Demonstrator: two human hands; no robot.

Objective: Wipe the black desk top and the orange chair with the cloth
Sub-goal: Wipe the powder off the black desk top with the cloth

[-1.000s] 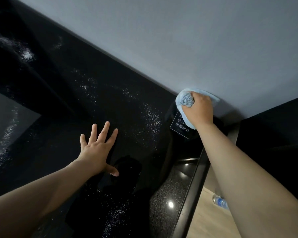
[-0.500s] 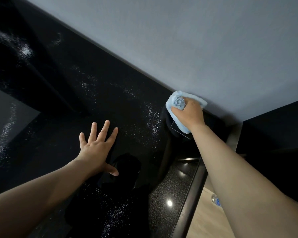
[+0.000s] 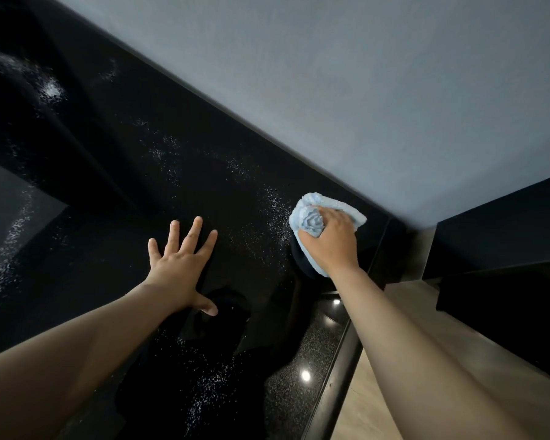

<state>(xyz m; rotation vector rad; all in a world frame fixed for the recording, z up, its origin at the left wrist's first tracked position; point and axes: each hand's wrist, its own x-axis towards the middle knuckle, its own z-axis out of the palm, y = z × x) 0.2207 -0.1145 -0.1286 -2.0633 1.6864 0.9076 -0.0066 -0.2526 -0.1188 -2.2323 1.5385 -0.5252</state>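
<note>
- I see the right grip (image 3: pixel 331 241) curled tight round the fluffy light blue cloth (image 3: pixel 311 221), pressing it on the shiny black worktop (image 3: pixel 204 192) near the grey wall (image 3: pixel 362 90).
- The left grip (image 3: pixel 180 268) lies flat on the worktop, fingers spread, holding nothing.
- White specks (image 3: pixel 275 211) lie just beside the cloth.

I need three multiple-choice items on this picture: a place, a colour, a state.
1. Where is the cloth? A) on the desk top near the wall B) on the floor C) on a chair
2. What colour is it? A) orange B) light blue C) white
3. How is the left hand? A) a fist B) flat, fingers spread C) holding a bottle
Answers: 1 A, the right hand grips it there; 2 B, pale blue folds; 3 B, it rests open on the desk top.
</note>
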